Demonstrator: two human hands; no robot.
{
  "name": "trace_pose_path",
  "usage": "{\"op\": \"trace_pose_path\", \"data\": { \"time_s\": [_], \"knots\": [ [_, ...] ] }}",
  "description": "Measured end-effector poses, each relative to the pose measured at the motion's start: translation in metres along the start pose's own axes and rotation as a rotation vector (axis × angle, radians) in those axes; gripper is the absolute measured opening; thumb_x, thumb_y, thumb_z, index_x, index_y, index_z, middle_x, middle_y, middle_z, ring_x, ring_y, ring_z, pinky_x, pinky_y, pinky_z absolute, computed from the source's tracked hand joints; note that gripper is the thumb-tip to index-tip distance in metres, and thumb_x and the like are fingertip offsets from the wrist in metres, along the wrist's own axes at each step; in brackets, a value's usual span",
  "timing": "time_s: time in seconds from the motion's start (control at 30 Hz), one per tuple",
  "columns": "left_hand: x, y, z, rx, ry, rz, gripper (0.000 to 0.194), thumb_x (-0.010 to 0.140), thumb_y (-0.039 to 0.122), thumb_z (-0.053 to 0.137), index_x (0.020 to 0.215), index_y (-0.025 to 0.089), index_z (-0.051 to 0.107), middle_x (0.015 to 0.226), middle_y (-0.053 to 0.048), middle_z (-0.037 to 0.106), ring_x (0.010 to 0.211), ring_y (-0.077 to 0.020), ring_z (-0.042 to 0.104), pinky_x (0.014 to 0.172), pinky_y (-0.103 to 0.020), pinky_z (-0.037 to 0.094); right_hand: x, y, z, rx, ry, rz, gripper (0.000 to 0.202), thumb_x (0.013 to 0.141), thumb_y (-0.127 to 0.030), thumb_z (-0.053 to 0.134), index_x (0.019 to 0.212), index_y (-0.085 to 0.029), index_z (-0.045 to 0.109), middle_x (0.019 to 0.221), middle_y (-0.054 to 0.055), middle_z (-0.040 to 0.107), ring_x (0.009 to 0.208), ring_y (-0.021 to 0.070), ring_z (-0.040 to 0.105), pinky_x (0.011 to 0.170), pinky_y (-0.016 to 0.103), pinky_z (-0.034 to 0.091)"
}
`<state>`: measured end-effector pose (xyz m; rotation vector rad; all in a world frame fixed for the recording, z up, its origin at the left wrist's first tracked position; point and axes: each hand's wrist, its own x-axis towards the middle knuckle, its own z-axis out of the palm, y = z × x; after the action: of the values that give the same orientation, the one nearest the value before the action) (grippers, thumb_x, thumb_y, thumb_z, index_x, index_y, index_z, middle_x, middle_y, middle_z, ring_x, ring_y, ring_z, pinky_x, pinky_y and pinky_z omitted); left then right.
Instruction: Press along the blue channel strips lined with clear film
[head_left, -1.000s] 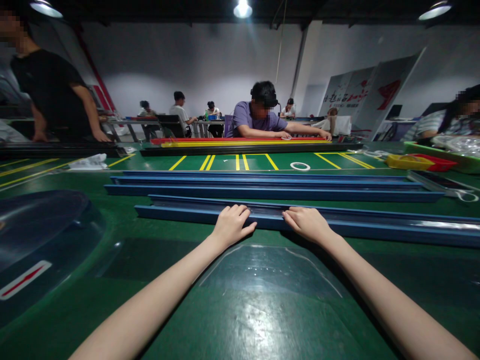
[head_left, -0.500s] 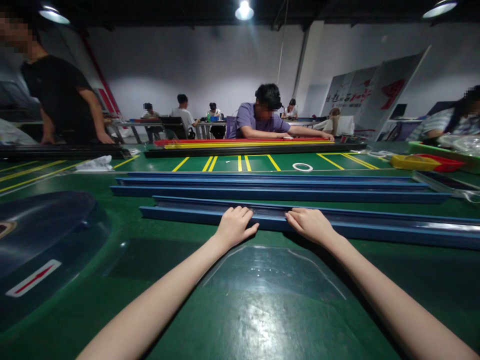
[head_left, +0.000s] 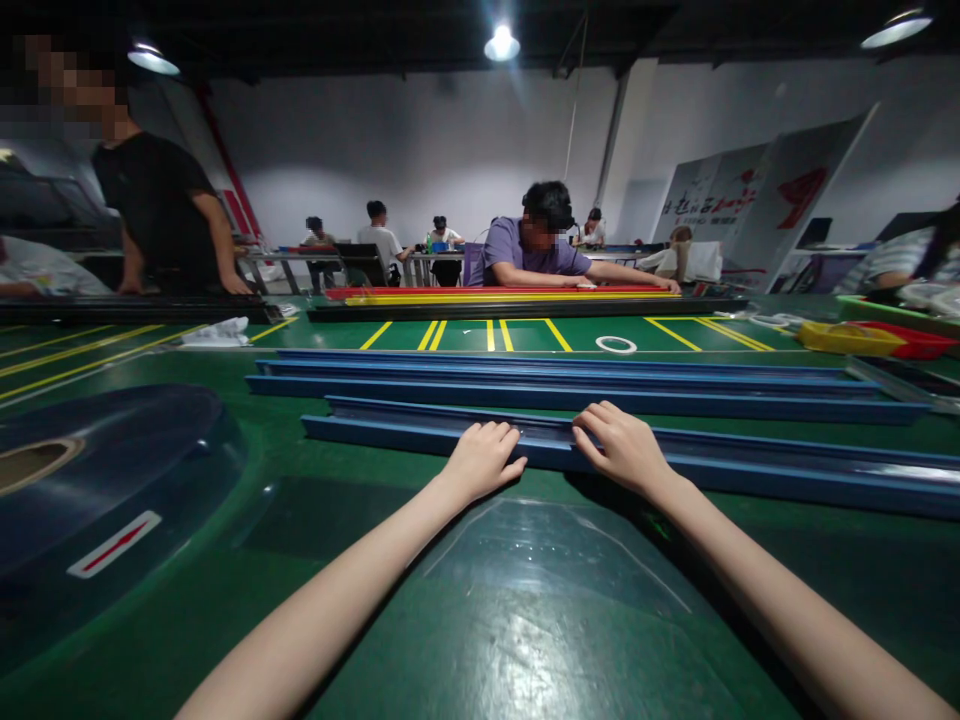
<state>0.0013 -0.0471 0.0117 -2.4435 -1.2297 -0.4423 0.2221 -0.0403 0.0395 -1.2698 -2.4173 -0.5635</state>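
A long blue channel-shaped rail [head_left: 551, 458] lies across the green tabletop [head_left: 360, 650] in front of us, stretching from about ten o'clock to beyond the edge of view at three. Our left hand [head_left: 484, 458] rests over its near wall, fingers close together, thumb apart on our side. Our right hand [head_left: 619, 448] is just along the rail, fingers bent and slightly spread at the channel; the view leaves us unsure whether either hand clamps it.

Nearer us, at six o'clock, a clear flat plastic sheet [head_left: 525, 545] lies between our forearms. At eight o'clock sits a large roll of clear film [head_left: 150, 450] with a red-arrow label. Beyond the rail, at twelve, are more blue rails [head_left: 570, 392]; past them, a white ring [head_left: 616, 345] lies at one o'clock, yellow and red trays [head_left: 851, 338] at two. Farther off at twelve, a person in a purple shirt [head_left: 525, 250] leans over red, yellow and black strips [head_left: 510, 303].
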Motion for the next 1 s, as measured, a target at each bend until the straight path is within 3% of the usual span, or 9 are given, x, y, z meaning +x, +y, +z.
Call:
{"op": "trace_pose_path", "data": {
  "time_s": [0.17, 0.33, 0.43, 0.67, 1.0],
  "knots": [
    [0.001, 0.000, -0.001, 0.011, -0.007, 0.002, 0.029, 0.083, 0.039, 0.040, 0.095, 0.016, 0.052, 0.091, -0.005, 0.058, 0.084, -0.0191, 0.053, 0.071, -0.030, 0.038, 0.015, -0.005, 0.004, 0.019, -0.048, 0.007, 0.034, 0.088, -0.035, 0.030, 0.094, -0.015, 0.056, 0.091, 0.008, 0.058, 0.086, 0.0187, 0.050, 0.074, 0.027, 0.034],
    [0.001, 0.002, -0.003, 0.018, -0.009, -0.005, 0.027, 0.083, 0.038, 0.041, 0.092, 0.016, 0.052, 0.089, -0.005, 0.058, 0.082, -0.0188, 0.053, 0.069, -0.030, 0.038, 0.028, -0.018, 0.013, 0.040, -0.172, 0.113, 0.035, 0.089, -0.033, 0.026, 0.088, -0.016, 0.057, 0.085, 0.008, 0.059, 0.084, 0.0178, 0.052, 0.074, 0.026, 0.035],
    [0.002, 0.003, -0.003, 0.021, -0.013, -0.013, 0.027, 0.083, 0.038, 0.042, 0.091, 0.015, 0.053, 0.087, -0.005, 0.059, 0.081, -0.0191, 0.054, 0.066, -0.030, 0.039, 0.029, -0.026, 0.016, 0.008, -0.183, 0.163, 0.036, 0.089, -0.033, 0.025, 0.086, -0.015, 0.056, 0.083, 0.009, 0.059, 0.082, 0.0187, 0.053, 0.073, 0.027, 0.035],
    [0.002, 0.004, -0.003, 0.005, -0.023, -0.034, 0.028, 0.082, 0.038, 0.043, 0.094, 0.015, 0.053, 0.089, -0.005, 0.059, 0.082, -0.0197, 0.054, 0.066, -0.030, 0.040, 0.025, -0.016, 0.017, 0.050, -0.160, -0.013, 0.034, 0.088, -0.031, 0.027, 0.086, -0.014, 0.056, 0.084, 0.010, 0.057, 0.082, 0.0184, 0.051, 0.074, 0.027, 0.035],
    [0.002, 0.011, -0.014, -0.012, -0.095, -0.045, 0.028, 0.082, 0.038, 0.042, 0.092, 0.015, 0.054, 0.086, -0.007, 0.059, 0.082, -0.0206, 0.054, 0.065, -0.030, 0.043, 0.019, -0.015, 0.011, 0.050, -0.160, -0.057, 0.034, 0.088, -0.026, 0.025, 0.083, -0.014, 0.056, 0.077, 0.009, 0.056, 0.077, 0.0181, 0.050, 0.072, 0.027, 0.036]
  ]
}}
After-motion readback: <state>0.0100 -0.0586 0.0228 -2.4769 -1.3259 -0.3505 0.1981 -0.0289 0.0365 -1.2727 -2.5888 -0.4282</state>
